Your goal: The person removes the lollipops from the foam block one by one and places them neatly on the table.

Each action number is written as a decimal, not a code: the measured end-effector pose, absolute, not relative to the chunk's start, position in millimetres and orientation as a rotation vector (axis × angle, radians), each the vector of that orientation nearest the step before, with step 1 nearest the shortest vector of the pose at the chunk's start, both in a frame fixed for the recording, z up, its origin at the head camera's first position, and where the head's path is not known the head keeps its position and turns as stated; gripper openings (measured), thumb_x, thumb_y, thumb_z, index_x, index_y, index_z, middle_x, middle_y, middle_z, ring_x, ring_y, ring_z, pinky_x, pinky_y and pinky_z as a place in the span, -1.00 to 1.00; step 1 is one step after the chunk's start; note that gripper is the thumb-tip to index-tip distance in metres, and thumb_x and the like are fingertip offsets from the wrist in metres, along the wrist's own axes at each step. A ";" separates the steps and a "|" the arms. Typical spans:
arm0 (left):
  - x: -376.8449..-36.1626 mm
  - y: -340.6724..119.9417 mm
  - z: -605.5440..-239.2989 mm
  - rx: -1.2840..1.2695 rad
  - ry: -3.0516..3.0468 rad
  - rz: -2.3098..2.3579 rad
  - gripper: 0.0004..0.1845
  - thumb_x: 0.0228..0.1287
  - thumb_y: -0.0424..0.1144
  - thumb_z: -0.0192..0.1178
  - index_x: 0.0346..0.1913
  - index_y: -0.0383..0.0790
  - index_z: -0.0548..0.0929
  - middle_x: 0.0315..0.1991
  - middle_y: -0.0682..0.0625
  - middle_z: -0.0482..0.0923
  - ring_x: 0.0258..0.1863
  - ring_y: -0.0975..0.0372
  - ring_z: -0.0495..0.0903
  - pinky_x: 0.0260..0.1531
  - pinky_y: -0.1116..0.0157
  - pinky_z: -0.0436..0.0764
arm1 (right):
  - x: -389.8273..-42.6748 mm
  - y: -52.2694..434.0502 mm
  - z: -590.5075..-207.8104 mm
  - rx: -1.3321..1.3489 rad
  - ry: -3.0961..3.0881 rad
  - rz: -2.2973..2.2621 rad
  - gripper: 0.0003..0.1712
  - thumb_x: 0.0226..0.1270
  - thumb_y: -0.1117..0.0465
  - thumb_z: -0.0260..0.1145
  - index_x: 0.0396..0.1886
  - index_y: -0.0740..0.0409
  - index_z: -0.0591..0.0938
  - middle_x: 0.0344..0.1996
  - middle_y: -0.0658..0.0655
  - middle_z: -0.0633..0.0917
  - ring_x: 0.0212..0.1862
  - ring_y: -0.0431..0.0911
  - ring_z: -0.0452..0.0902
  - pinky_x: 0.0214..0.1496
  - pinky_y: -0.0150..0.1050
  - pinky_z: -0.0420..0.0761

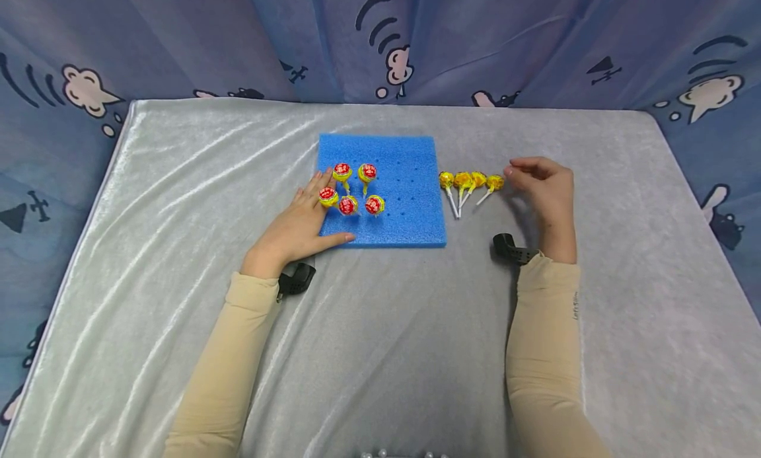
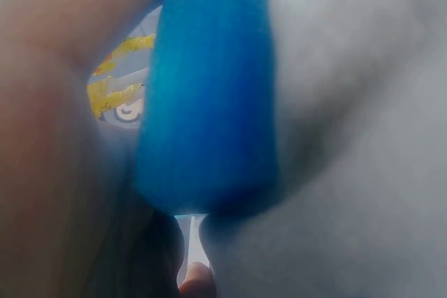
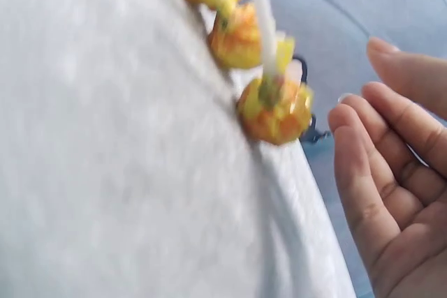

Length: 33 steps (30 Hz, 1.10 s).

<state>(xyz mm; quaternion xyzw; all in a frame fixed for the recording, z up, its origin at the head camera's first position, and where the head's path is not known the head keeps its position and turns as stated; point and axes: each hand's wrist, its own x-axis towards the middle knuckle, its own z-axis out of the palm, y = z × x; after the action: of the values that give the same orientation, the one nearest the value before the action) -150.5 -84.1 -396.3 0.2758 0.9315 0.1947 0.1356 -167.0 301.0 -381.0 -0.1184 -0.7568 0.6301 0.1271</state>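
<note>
Lollipops are what I am working with: five red-topped lollipops (image 1: 353, 188) stand planted in the blue foam block (image 1: 410, 213) at the centre of the frame, and four yellow lollipops (image 1: 470, 184) lie in a row on the counter (image 1: 178, 200) just to its right. My left hand (image 1: 300, 223) lies flat with straight fingers on the foam's left edge, pinning it, holding nothing. My right hand (image 1: 543, 187) hovers right of the yellow row, fingers loosely curled and empty, fingertips (image 3: 349, 120) just beside the nearest one (image 3: 276, 106). To do this well, I judge I should pinch that nearest lollipop at its stick, not its wrapper, and keep my left hand pressing the foam so it cannot slide.
</note>
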 end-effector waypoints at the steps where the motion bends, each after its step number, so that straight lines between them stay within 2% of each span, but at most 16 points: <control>1: -150.4 -84.1 -396.2 0.798 2.697 0.564 -0.10 0.23 0.28 0.06 0.23 -0.57 0.37 0.51 -0.10 -0.40 0.46 0.12 -0.46 0.38 0.02 -0.18 | -167.2 299.3 -379.6 -0.324 -2.181 1.862 -0.80 0.04 0.42 0.44 -0.28 0.39 0.70 -0.56 -0.06 0.69 -0.46 -0.24 0.59 -0.36 -0.46 0.57; 15: -151.2 -84.3 -398.4 0.792 2.705 0.558 -0.08 0.23 0.27 0.06 0.27 -0.57 0.31 0.51 -0.10 -0.40 0.46 0.11 -0.44 0.39 0.03 -0.17 | -166.7 262.5 -353.5 -0.070 -2.230 1.951 -0.78 0.08 0.42 0.42 -0.23 0.38 0.70 -0.43 -0.02 0.71 -0.34 -0.19 0.62 -0.29 -0.43 0.55; 21: -151.4 -84.4 -399.1 0.790 2.701 0.560 -0.06 0.23 0.27 0.06 0.31 -0.55 0.25 0.51 -0.08 -0.43 0.46 0.12 -0.45 0.39 0.04 -0.18 | -164.3 248.7 -346.3 0.085 -2.192 2.058 -0.80 0.09 0.51 0.36 -0.23 0.44 0.69 -0.42 0.03 0.72 -0.34 -0.18 0.63 -0.29 -0.44 0.59; 33: -151.2 -84.4 -398.7 0.788 2.705 0.562 -0.07 0.23 0.27 0.07 0.30 -0.56 0.27 0.51 -0.10 -0.40 0.46 0.11 -0.44 0.39 0.03 -0.18 | -160.9 223.9 -341.2 0.241 -2.342 2.014 -0.80 0.08 0.49 0.39 -0.25 0.35 0.71 -0.40 0.01 0.71 -0.37 -0.18 0.62 -0.30 -0.40 0.61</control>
<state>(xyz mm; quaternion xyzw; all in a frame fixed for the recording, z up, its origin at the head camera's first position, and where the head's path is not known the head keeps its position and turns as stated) -151.2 -84.4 -398.7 0.2718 0.9330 0.1940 0.1341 -160.9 223.9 -341.2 0.0778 -0.7556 0.6500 0.0218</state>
